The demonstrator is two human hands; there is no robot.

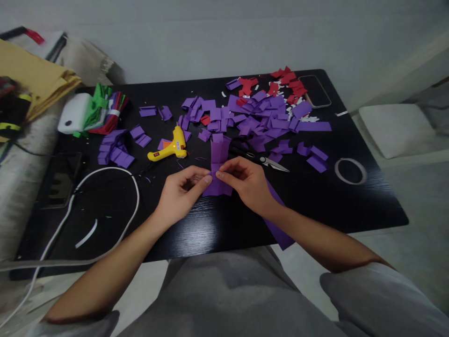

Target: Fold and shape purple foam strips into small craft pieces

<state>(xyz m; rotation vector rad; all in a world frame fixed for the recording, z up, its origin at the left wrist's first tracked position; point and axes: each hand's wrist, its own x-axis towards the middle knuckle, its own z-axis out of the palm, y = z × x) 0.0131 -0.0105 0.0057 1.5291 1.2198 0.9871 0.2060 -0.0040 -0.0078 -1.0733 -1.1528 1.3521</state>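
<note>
Creased purple paper point(219, 152) is held at the front half of the black table point(196, 234), between the yellow glue gun point(171, 147) and the scissors point(272, 164). Left hand point(183, 189) and right hand point(249, 183) each pinch it, thumb against fingers. Even pressure (fingertips close to the crease) should keep the fold straight.

A piece of purple paper point(219, 152) is being pinched from both sides near its middle, at the front-centre part of a black table point(315, 201). Its narrow, creased upper part is being pointed toward the far side, while its wider lower end is being spread toward the near edge.
</note>
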